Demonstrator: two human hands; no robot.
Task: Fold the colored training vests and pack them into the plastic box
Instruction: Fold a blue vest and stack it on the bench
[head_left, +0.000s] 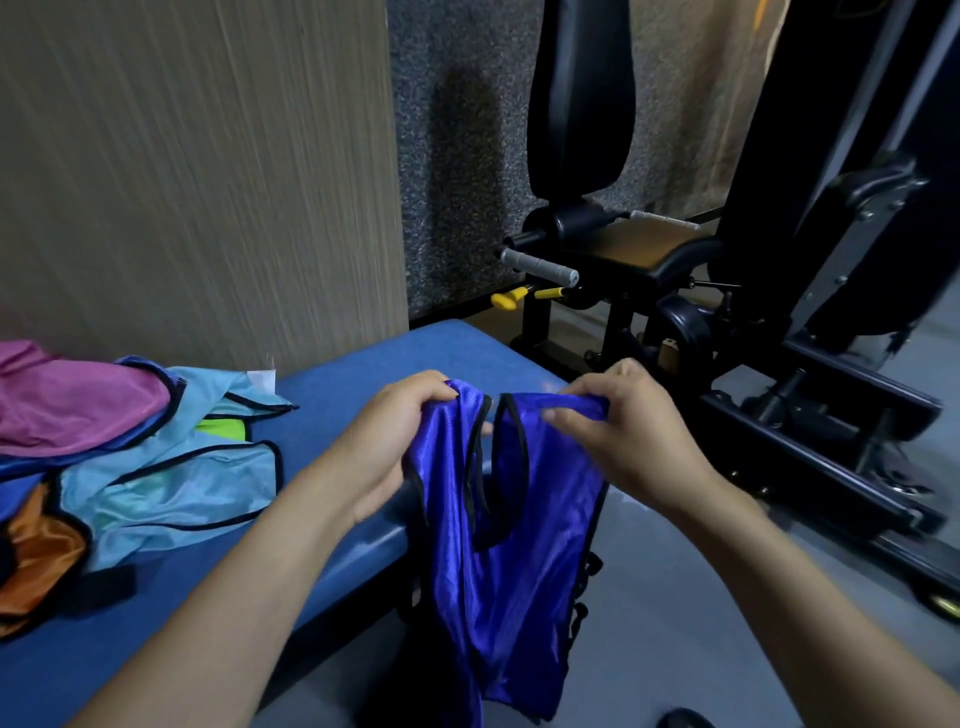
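Observation:
A shiny royal-blue vest (498, 561) with black trim hangs in front of me over the edge of the blue padded bench (332, 415). My left hand (395, 441) grips its left shoulder strap. My right hand (618, 431) pinches the right shoulder strap at the same height. The vest's lower part dangles toward the floor. On the bench at the left lies a pile of other vests: light blue (182, 467), pink (67, 400), orange (36, 551) and a bit of lime green (221, 428). No plastic box is in view.
A black gym machine (675, 249) with a seat, grey handles and yellow levers stands just behind and right of the bench. A beige wall panel (197, 171) rises behind the bench. Grey floor (675, 623) lies below my right arm. A dark shoe tip (683, 719) shows at the bottom.

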